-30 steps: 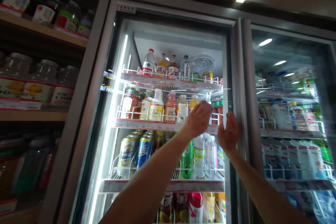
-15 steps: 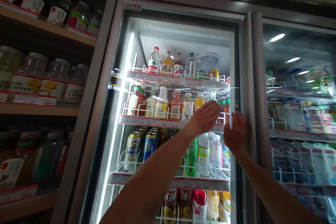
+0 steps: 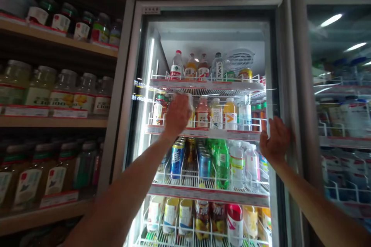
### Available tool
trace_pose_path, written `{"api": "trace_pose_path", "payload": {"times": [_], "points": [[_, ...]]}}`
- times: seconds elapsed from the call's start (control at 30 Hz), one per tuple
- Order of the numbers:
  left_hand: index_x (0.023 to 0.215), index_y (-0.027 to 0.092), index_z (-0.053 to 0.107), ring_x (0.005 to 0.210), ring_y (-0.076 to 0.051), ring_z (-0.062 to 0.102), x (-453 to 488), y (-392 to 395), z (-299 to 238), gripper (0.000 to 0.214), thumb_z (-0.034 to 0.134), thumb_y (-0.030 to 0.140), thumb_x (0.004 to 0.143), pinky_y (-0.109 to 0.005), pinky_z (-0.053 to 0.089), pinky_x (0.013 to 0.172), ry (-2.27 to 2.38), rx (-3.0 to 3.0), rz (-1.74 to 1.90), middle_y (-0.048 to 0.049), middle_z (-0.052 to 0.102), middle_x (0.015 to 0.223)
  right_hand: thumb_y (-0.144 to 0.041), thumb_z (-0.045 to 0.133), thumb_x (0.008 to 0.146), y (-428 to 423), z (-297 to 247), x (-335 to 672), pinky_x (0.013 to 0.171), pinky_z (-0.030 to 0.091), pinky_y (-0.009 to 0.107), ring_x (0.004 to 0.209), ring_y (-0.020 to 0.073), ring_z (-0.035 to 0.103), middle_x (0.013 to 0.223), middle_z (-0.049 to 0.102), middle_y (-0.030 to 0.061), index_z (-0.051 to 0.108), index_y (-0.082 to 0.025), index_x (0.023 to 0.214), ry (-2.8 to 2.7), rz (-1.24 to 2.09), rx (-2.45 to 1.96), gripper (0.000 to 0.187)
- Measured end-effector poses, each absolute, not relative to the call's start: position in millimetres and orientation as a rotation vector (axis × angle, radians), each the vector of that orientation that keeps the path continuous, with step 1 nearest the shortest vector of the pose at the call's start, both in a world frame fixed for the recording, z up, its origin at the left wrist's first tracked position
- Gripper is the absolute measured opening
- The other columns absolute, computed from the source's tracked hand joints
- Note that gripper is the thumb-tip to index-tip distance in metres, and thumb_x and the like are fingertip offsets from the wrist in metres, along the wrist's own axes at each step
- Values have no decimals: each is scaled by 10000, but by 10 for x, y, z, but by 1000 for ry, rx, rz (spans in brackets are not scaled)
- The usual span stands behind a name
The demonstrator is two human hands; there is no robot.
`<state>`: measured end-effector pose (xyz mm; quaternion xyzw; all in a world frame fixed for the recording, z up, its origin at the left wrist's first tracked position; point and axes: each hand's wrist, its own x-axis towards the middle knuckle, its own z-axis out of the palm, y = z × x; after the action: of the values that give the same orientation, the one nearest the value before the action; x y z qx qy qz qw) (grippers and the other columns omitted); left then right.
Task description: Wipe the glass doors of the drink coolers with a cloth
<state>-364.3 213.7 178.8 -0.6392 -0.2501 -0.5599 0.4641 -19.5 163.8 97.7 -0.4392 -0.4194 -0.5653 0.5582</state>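
Note:
My left hand (image 3: 177, 114) is pressed against the glass door (image 3: 208, 32) of a lit drinks fridge, in front of the second shelf. Motion blurs its fingers. What looks like a thin white cloth (image 3: 190, 102) shows beside and above them. My right hand (image 3: 276, 139) lies against the door's right edge, fingers up and thumb apart, with nothing in it. Behind the glass stand a pink drink bottle (image 3: 202, 114), a yellow juice bottle (image 3: 230, 114) and a green soda bottle (image 3: 222, 162).
Wooden shelves (image 3: 58, 121) of bottled drinks stand close on the left. A second glass fridge door (image 3: 342, 73) adjoins on the right, past the vertical metal frame (image 3: 298, 85). Cans (image 3: 177, 158) and more bottles fill the lower racks.
My left hand has swept left across the glass, from the right side of the second shelf to its left part. My right hand stays at the door's edge. The view has shifted slightly.

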Motion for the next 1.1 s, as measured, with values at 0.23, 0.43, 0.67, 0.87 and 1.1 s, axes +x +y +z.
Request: {"api": "trace_pose_path", "payload": {"times": [0.23,0.43,0.67,0.87,1.1], "points": [[1337,50,371,1394,-275,175,-3660,2119,1454,486,341,244,892,-469,284,1125,-650,-1471,-1484,-177,403,1405,-346,333,872,1616,975,-213,1003,361,510,1262,290,436,1339,487,185,484,-90,1276,-971,-1332,-1063,502],[1354,118,367,1377,-236,247,-3747,2092,1373,476,360,252,897,-417,324,1113,-509,-1689,-1205,-125,416,1411,-349,314,885,1584,929,-136,1028,350,510,1294,284,400,1361,470,168,441,-111,1330,-1058,-1349,-1009,520],[1391,61,281,1404,-285,126,-3810,2207,1419,542,353,244,887,-520,262,1121,-750,-1462,-1603,-194,314,1455,-315,345,869,1581,909,-163,1043,330,508,1310,297,382,1375,454,174,451,-120,1333,-1046,-1290,-1037,515],[1398,109,295,1398,-254,174,-3626,2159,1523,553,384,276,879,-468,276,1128,-590,-1612,-1410,-152,347,1449,-351,319,881,1597,918,-136,1034,339,498,1308,258,385,1373,461,149,441,-136,1323,-1043,-1329,-1028,506],[1383,112,328,1406,-261,119,-2965,2027,1533,529,379,246,874,-469,229,1151,-485,-1744,-1363,-127,341,1458,-331,290,881,1565,924,-179,1052,295,507,1318,266,350,1381,441,133,432,-177,1336,-1056,-1196,-1084,502]]}}
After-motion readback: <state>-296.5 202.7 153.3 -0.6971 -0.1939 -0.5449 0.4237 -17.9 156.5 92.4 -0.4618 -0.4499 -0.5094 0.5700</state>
